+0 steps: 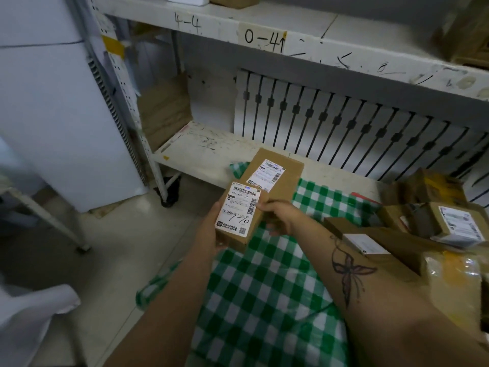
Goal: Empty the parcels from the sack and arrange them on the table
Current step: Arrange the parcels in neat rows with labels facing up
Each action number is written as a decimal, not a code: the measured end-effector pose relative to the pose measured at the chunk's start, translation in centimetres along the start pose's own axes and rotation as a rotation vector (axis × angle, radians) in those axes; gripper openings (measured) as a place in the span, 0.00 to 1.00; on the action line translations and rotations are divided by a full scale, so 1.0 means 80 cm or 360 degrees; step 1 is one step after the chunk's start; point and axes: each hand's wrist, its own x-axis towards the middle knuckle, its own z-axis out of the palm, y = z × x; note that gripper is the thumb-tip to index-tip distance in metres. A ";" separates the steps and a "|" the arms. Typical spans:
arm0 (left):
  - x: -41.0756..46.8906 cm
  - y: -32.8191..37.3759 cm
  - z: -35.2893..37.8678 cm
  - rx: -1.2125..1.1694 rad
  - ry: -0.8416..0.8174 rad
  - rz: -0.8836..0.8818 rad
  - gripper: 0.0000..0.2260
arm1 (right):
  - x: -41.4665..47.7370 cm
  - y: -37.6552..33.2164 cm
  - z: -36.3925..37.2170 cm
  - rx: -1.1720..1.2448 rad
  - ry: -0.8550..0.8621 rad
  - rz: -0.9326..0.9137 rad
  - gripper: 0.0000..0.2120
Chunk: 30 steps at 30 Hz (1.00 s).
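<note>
The left hand (213, 227) and the right hand (277, 215) are both gripping a small labelled box (237, 207), holding it over the far left corner of the checked table (264, 287), just beside a bigger box (287, 178) lying there.

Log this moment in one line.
left hand: grips box | right hand: grips box | box: label up | larger box: on cloth

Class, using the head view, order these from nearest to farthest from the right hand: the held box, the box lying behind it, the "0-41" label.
1. Held box, in the right hand's grip, centre.
2. Box behind, lying flat just beyond it.
3. "0-41" label, high up, top centre.
</note>
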 end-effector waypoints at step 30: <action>0.064 -0.022 0.047 0.1305 0.0465 0.0930 0.18 | 0.019 0.016 -0.003 -0.0299 0.0190 0.0153 0.17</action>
